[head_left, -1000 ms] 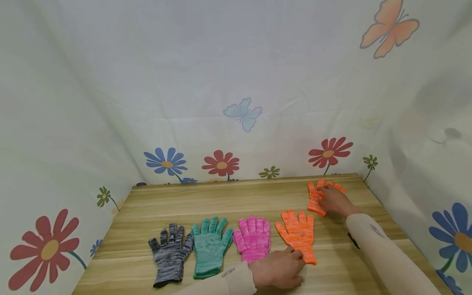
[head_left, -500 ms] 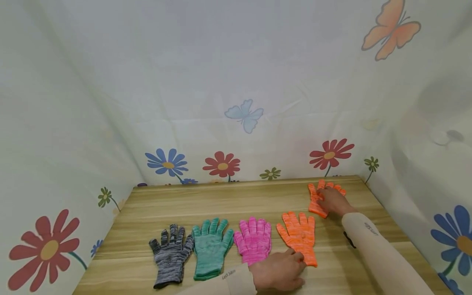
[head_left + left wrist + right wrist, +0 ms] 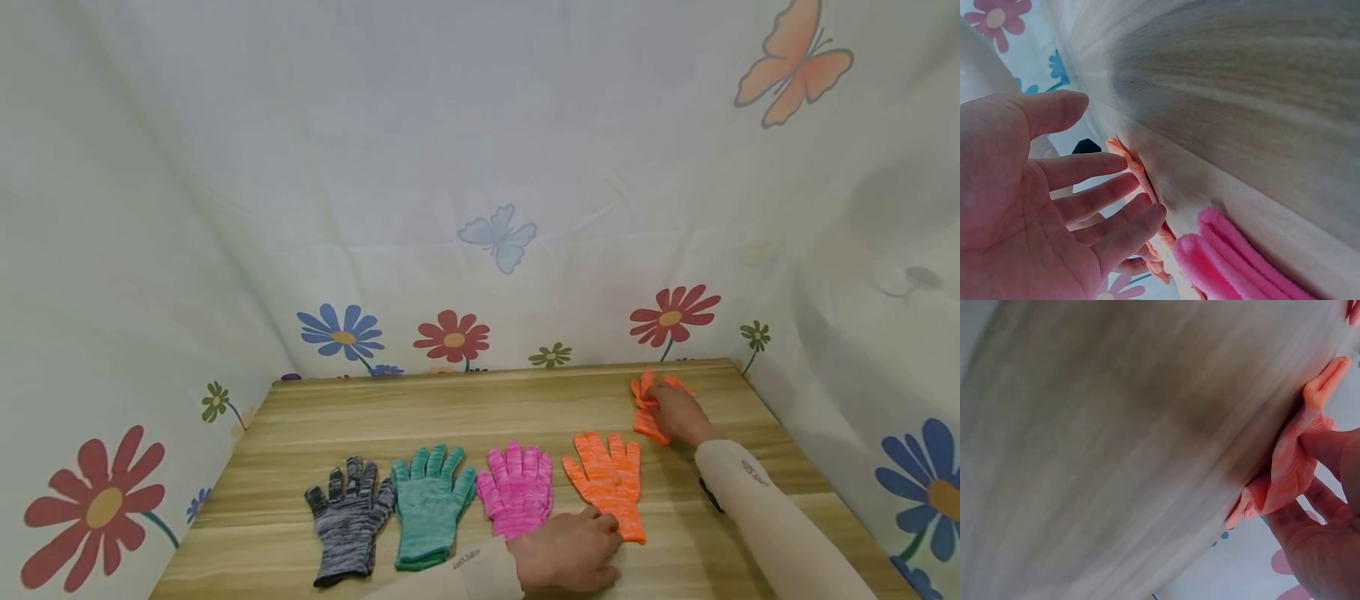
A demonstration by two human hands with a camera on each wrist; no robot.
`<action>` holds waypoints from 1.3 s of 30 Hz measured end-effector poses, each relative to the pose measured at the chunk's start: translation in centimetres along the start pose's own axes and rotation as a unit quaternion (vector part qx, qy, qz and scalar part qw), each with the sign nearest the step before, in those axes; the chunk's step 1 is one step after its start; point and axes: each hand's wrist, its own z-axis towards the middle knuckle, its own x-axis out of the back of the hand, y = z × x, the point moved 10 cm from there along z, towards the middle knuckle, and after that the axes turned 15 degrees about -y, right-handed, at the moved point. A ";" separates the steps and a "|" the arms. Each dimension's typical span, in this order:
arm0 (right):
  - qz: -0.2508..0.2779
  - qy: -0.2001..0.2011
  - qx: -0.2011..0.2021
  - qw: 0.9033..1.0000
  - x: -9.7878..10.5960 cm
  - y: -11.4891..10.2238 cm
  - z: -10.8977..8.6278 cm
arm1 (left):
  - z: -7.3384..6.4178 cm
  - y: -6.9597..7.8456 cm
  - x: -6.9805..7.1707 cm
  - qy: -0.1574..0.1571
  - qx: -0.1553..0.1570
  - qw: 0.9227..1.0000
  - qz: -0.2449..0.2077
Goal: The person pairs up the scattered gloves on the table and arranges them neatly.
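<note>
At the table's back right, my right hand pinches a knitted orange glove between thumb and fingers. The right wrist view has this glove bunched up, partly raised from the wood. A second orange glove lies flat nearer to me, fingers pointing away. By its cuff is my left hand, its fingers loosely extended and holding nothing; whether they touch the cuff I cannot tell. The left hand and sleeve hide the cuff of a pink glove in the head view.
Left of the pink glove lie a green glove and a black-and-grey glove, both flat with fingers pointing away. Beneath them is a wood-grain table. A pale curtain printed with flowers and butterflies surrounds the table's back and sides.
The far orange glove, flat with fingers spread earlier, is now gathered and creased in my right hand's pinch. My left hand has stayed put.
</note>
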 end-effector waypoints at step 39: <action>-0.040 0.124 0.149 0.980 5.6 -10.8 -8.6 | -0.5 0.2 0.4 0.035 0.003 0.999 0.036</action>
